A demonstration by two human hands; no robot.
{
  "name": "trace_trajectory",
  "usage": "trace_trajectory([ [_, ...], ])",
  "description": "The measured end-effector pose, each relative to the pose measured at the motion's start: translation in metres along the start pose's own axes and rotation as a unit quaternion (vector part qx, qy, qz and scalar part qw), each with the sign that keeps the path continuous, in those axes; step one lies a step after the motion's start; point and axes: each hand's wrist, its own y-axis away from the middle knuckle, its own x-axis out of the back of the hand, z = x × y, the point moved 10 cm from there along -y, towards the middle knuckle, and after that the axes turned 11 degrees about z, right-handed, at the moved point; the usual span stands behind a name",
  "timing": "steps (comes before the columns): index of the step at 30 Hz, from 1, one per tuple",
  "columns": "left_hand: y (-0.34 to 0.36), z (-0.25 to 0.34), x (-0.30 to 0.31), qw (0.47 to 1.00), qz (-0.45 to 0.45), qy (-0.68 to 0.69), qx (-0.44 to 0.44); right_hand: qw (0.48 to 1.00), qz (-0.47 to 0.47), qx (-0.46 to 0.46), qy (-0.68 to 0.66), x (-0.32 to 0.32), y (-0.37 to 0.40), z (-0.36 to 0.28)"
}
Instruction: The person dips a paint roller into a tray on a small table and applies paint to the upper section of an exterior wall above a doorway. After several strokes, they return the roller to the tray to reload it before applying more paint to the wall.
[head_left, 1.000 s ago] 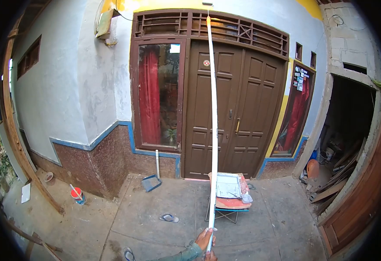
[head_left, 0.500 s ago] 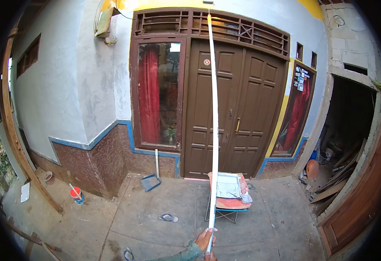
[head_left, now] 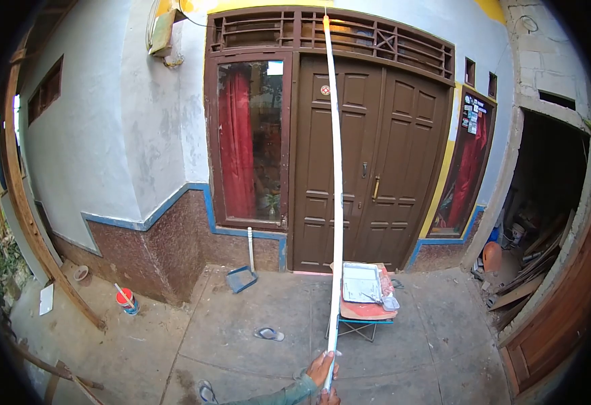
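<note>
A long white extension pole [head_left: 337, 202] rises from the bottom of the view, in front of the brown double door, toward the wall above it. Its orange tip [head_left: 326, 21] carries a thin metal rod that runs to the top edge, where its far end is cut off. My left hand [head_left: 321, 368], in a green sleeve, is closed around the lower pole. Just below, my right hand [head_left: 330, 397] also grips it, partly cut off by the bottom edge. Beyond the hands, a paint tray [head_left: 361, 283] rests on a low folding stool [head_left: 369, 312] with a red top.
A dustpan [head_left: 242, 279] stands by the wall, and a red bucket [head_left: 126, 300] sits further left. Sandals [head_left: 269, 334] lie on the concrete floor. A wooden post [head_left: 45, 250] leans at left. Planks [head_left: 521, 292] fill the dark doorway at right.
The small roller end seen at the top edge earlier is now out of view. The scene has shifted slightly right in the picture. Both hands keep their hold on the pole.
</note>
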Motion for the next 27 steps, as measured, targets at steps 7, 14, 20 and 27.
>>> trace_trajectory([
  [7,0.005,-0.002,0.008,1.000,0.015,-0.004,0.014,0.999,-0.004,-0.019,-0.026,-0.005,-0.009,-0.004],
  [14,0.007,-0.003,0.009,1.000,0.022,0.005,0.013,0.998,-0.006,-0.032,-0.045,-0.003,-0.034,-0.016],
  [20,-0.018,-0.061,0.042,0.999,0.044,0.013,0.020,0.997,-0.009,-0.034,-0.062,-0.005,-0.074,-0.034],
  [27,-0.021,-0.037,0.036,0.997,0.070,-0.001,-0.014,0.994,-0.032,-0.005,-0.105,-0.017,-0.169,-0.088],
])
